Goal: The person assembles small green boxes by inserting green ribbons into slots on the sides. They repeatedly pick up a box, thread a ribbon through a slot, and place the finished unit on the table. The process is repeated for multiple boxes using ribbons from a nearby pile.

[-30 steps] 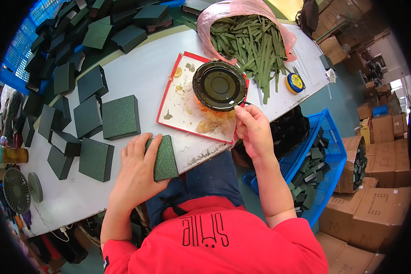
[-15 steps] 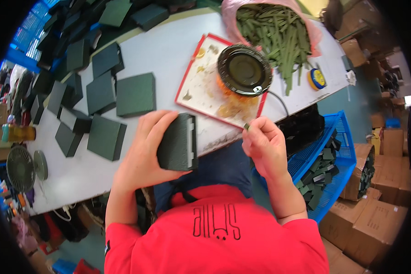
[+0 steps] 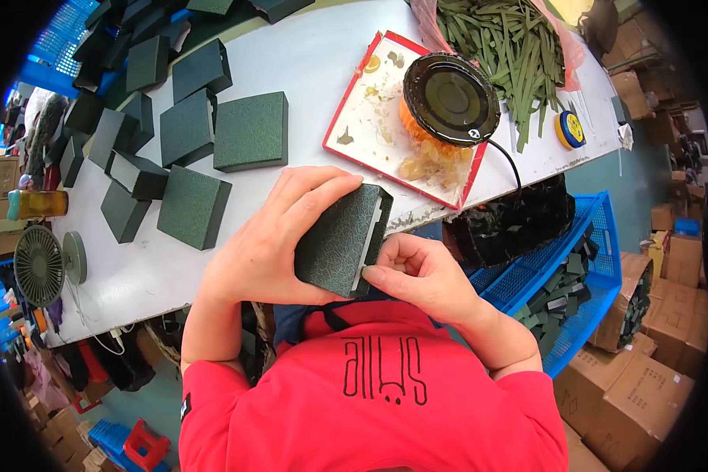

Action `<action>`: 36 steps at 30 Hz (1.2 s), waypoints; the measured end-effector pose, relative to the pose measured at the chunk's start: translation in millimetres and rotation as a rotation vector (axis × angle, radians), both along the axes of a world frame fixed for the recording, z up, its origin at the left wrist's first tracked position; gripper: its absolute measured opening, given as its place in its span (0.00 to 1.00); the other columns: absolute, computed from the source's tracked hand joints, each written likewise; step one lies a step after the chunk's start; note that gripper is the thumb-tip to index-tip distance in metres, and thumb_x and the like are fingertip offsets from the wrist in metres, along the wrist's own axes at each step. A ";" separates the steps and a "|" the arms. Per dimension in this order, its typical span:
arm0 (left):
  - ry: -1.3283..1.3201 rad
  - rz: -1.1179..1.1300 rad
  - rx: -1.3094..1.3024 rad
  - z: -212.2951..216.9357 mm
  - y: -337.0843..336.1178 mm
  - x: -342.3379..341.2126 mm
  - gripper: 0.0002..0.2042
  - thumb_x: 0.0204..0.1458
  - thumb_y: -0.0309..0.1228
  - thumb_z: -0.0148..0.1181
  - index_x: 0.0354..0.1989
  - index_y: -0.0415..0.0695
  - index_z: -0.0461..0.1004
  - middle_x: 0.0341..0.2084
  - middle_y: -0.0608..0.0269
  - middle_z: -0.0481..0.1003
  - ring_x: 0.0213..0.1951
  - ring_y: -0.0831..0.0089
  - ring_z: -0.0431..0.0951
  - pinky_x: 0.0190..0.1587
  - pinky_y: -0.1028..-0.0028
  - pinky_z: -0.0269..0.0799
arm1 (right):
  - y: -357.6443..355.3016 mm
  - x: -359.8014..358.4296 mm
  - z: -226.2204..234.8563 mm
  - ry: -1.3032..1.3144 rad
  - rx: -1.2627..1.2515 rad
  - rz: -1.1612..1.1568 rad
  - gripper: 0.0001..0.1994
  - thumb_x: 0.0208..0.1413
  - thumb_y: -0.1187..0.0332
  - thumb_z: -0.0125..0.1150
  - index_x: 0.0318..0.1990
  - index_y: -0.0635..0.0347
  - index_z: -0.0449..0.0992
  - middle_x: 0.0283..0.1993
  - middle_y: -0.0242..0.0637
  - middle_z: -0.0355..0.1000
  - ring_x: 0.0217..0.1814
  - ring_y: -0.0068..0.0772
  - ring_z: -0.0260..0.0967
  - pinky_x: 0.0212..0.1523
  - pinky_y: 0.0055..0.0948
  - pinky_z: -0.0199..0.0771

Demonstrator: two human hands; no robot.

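Observation:
A dark green patterned box point(image 3: 334, 240) is tilted in my left hand point(image 3: 271, 244), fingers over its top edge and thumb along its bottom. A pale inner layer shows along the box's right side. At that side my right hand point(image 3: 425, 275) is closed in a pinch, thumb and fingertips against the box edge. The short green strip it held is mostly hidden by the fingers. Beyond the hands, a black-rimmed round pot point(image 3: 452, 98) on an orange base stands on a stained white board with a red border point(image 3: 362, 161).
Several green boxes point(image 3: 252, 131) lie on the white table point(image 3: 189, 271) at left. A pink bag point(image 3: 572, 59) of green strips point(image 3: 503, 47) is at the back right, near a round yellow-and-blue tin point(image 3: 569, 130). A blue crate point(image 3: 606, 259) of small green pieces stands at right; a fan point(image 3: 39, 266) at left.
My right hand has come from beside the board down and left to the box's edge with the strip. The box has turned, showing more of its patterned face. The view has shifted slightly.

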State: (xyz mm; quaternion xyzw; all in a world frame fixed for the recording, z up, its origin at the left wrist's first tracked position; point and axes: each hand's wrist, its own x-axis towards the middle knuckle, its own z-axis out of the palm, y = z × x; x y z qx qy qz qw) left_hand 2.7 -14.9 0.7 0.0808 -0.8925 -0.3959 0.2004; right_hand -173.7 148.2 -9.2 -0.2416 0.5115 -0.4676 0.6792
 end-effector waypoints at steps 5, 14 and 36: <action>-0.003 -0.007 0.004 -0.3 1.1 -0.5 0.46 0.26 0.31 0.78 0.62 0.38 0.64 0.56 0.49 0.68 0.56 0.49 0.69 0.58 0.58 0.67 | 0.8 0.1 -1.9 0.073 -0.006 0.031 0.09 0.59 0.68 0.65 0.34 0.63 0.73 0.31 0.24 0.71 0.33 0.11 0.64 0.34 0.17 0.65; -0.043 0.016 -0.139 -1.5 9.9 -5.1 0.41 0.28 0.30 0.76 0.58 0.37 0.68 0.54 0.50 0.68 0.55 0.48 0.69 0.59 0.56 0.65 | -1.4 4.4 -9.6 0.462 -0.082 0.117 0.14 0.57 0.66 0.61 0.30 0.72 0.73 0.24 0.42 0.70 0.27 0.26 0.65 0.31 0.32 0.68; -0.139 0.086 -0.238 1.9 13.0 -4.1 0.44 0.26 0.31 0.76 0.61 0.40 0.67 0.56 0.52 0.67 0.57 0.49 0.67 0.60 0.54 0.63 | -13.6 5.7 -21.2 0.306 0.023 0.096 0.14 0.61 0.63 0.61 0.35 0.69 0.77 0.25 0.35 0.73 0.30 0.20 0.69 0.31 0.27 0.71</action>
